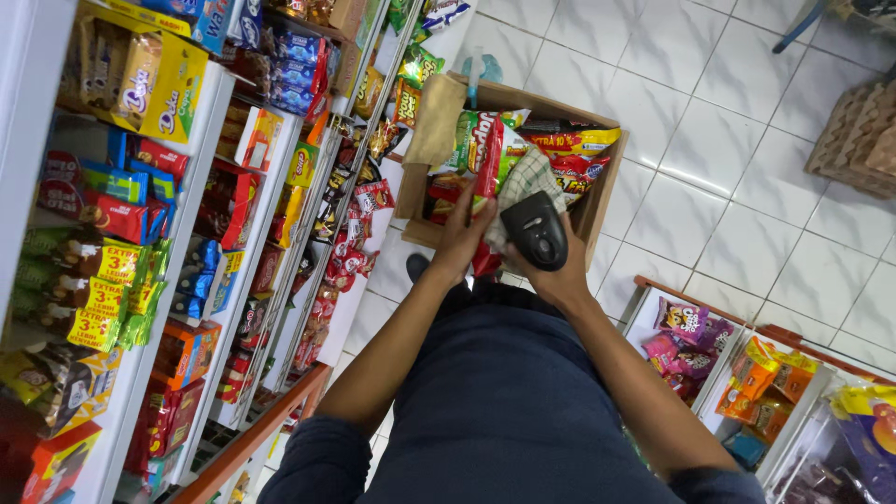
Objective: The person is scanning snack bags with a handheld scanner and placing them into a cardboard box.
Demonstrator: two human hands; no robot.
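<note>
My left hand (460,240) is shut on a long red snack packet (487,161), held upright over an open cardboard box (599,198). My right hand (558,273) grips a black handheld barcode scanner (535,230) together with a green-and-white checked cloth (525,180). The two hands are close together, just in front of the box. The box stands on the white tiled floor (709,224) and holds several red, yellow and green snack bags (571,142). A tan cloth (437,119) hangs over the box's left wall.
Shelves (201,243) packed with colourful snack and biscuit packs run along the left. A low rack (737,364) with pink and orange packets stands at the lower right. Brown stacked trays (859,140) sit at the upper right on the floor.
</note>
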